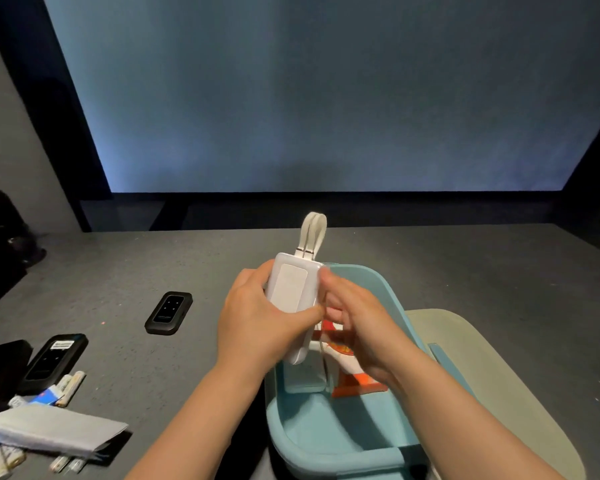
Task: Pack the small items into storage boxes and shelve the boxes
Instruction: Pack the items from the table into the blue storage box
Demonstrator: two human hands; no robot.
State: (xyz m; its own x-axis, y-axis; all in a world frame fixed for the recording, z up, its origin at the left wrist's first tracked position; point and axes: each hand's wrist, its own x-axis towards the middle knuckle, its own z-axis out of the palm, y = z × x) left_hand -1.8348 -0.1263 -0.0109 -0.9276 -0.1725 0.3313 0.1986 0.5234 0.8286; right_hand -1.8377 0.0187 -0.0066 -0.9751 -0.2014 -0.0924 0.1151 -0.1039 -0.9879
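Note:
A white power bank (291,289) with a looped white cable at its top is held above a teal storage box (371,285) on the grey floor. My left hand (257,320) grips its left side and underside. My right hand (354,313) pinches its right edge, fingers partly over the box. Inside the box lie a white item and an orange-and-white packet (350,372), partly hidden by my right hand. Two black pocket devices lie on the floor to the left, one (168,313) nearer the box and one (54,362) farther left.
A pale beige lid (492,375) lies right of the box. At lower left sit a folded grey cloth (49,433), several small batteries (70,388), a blue packet and a black case. A large lit screen wall (326,98) stands ahead.

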